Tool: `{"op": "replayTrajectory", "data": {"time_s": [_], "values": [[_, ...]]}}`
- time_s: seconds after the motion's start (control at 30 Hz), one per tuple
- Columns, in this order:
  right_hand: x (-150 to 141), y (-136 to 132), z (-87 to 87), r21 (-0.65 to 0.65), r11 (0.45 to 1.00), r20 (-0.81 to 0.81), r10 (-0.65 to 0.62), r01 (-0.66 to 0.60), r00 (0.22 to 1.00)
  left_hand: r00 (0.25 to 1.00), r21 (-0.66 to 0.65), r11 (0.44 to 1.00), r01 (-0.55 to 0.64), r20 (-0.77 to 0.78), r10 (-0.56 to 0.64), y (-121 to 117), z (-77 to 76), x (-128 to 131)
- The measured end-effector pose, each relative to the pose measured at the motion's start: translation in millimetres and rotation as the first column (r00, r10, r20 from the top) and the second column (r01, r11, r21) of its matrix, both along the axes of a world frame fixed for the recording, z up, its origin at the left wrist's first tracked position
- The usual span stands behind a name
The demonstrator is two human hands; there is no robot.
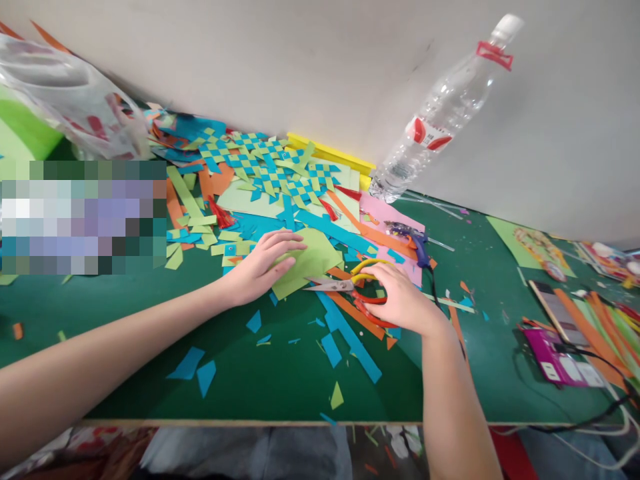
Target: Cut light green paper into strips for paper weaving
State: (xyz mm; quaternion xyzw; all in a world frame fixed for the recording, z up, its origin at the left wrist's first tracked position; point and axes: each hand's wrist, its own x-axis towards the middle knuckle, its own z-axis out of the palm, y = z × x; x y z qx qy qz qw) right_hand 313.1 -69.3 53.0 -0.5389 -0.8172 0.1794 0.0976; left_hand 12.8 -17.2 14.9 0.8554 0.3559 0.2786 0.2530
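My left hand [265, 263] lies on a piece of light green paper [316, 257], its fingers stretched out and nothing visibly gripped. In my right hand [403, 300] is a pair of scissors [345, 286] with one yellow and one red handle. The blades point left, their tips at the lower edge of the green paper. Around the scissors lie blue paper strips [350, 340] and orange strips [367, 320]. Behind my left hand are several woven blue-and-green paper pieces [270, 167] and red tassels [220, 215].
A clear plastic bottle [445, 107] stands tilted in view by the wall. A blue glue gun [421, 250] rests on pink paper [385, 213]. At right are a phone [560, 313] and a purple box [555, 357] with cables. A plastic bag [95, 107] stands at left. Paper scraps litter the green table [150, 400].
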Motion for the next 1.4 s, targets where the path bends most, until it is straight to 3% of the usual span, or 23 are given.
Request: {"op": "replayTrajectory", "data": {"time_s": [0.1,0.17,0.27,0.37,0.67,1.03,1.4], "values": [[2,1,-1.2,-0.007,1.000,-0.011,0.003,-0.003,1.000,0.997,-0.043,0.999,0.016,0.075,-0.013,3,4.2,-3],[4,1,-2.7,-0.003,1.000,-0.015,0.004,-0.004,1.000,0.997,0.044,0.999,-0.007,0.075,0.004,7,5.4,-7],[5,1,-4.3,-0.007,1.000,-0.008,-0.001,0.001,1.000,0.999,0.240,0.971,-0.018,-0.038,0.028,12,3.6,-12],[5,0,-3.9,-0.011,1.000,0.005,-0.007,0.007,1.000,0.979,0.304,0.952,0.032,-0.203,0.032,15,-1.8,-14],[1,0,-2.5,0.047,0.999,0.005,-0.009,0.009,1.000,0.941,0.265,0.958,0.112,-0.339,-0.016,12,-11.9,-11],[-5,0,-5.6,0.063,0.998,0.026,-0.009,0.008,1.000,0.920,0.173,0.962,0.210,-0.369,-0.134,11,-13.6,-7],[-14,0,-8.1,0.040,0.999,0.045,-0.008,0.007,0.999,0.909,0.132,0.968,0.214,-0.391,-0.148,12,-15.9,-8]]}}
